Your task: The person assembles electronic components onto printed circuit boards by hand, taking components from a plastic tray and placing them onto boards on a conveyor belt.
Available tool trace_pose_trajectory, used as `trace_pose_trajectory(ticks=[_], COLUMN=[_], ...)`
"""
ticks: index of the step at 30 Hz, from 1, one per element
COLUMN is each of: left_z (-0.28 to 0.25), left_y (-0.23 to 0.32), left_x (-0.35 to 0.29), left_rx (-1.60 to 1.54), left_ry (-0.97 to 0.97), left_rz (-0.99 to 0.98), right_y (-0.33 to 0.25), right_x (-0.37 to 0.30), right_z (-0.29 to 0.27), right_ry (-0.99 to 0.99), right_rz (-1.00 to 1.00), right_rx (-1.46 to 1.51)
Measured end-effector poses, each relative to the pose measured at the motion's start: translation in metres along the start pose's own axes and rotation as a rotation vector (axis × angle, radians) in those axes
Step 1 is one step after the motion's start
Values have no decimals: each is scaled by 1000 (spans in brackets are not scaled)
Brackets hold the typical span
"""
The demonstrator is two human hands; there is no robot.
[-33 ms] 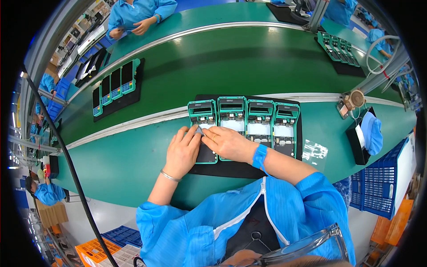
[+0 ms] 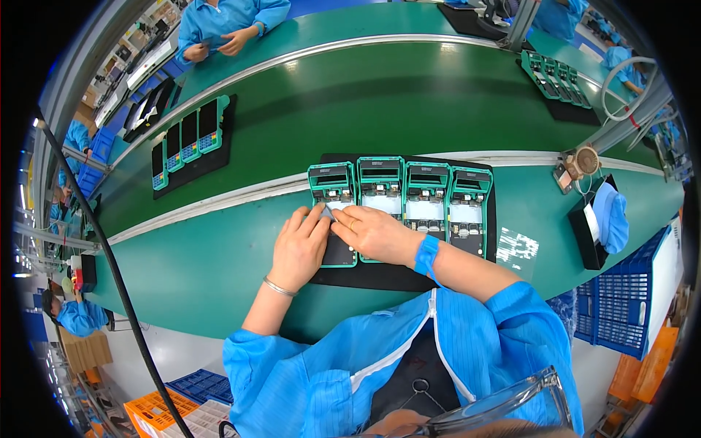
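Observation:
Several teal-framed handheld terminals with opened backs lie side by side on a black mat point(image 2: 409, 283). My left hand point(image 2: 298, 244) and my right hand point(image 2: 380, 232) meet over the leftmost terminal point(image 2: 337, 255). Between their fingertips a small grey flat piece point(image 2: 328, 212) shows; its exact kind is hidden by the fingers. Both hands have their fingers bent and drawn together around it. The second terminal point(image 2: 380, 186), partly under my right hand, shows a white label area. Two more, a third terminal point(image 2: 427, 210) and a fourth terminal point(image 2: 467, 212), lie to the right.
A clear sheet with white strips point(image 2: 517, 252) lies right of the mat. Farther right are a small fan point(image 2: 585, 162) and a black box with a blue cap point(image 2: 609, 217). Finished-looking terminals point(image 2: 190, 137) sit on the green belt point(image 2: 328, 102). A co-worker's hands point(image 2: 234, 42) are across it.

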State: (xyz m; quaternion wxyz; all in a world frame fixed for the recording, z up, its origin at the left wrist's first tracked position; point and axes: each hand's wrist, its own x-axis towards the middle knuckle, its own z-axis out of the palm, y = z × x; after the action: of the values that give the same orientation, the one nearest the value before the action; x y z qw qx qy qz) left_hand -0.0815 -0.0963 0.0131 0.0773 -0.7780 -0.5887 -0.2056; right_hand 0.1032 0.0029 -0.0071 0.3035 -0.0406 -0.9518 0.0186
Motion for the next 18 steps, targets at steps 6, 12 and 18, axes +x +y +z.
trace_pose_trajectory(ticks=[6, 12, 18], left_z=[-1, 4, 2], left_y=[-3, -4, -4], left_x=[2, -5, -6], left_rx=[3, -6, -19], left_ry=[-25, 59, 88], left_rz=[33, 39, 38], right_y=[0, -3, -15], right_x=[2, -37, -112], right_z=[-12, -75, -132], right_ry=[-42, -48, 85], right_rz=[33, 103, 462], right_rx=[54, 127, 126])
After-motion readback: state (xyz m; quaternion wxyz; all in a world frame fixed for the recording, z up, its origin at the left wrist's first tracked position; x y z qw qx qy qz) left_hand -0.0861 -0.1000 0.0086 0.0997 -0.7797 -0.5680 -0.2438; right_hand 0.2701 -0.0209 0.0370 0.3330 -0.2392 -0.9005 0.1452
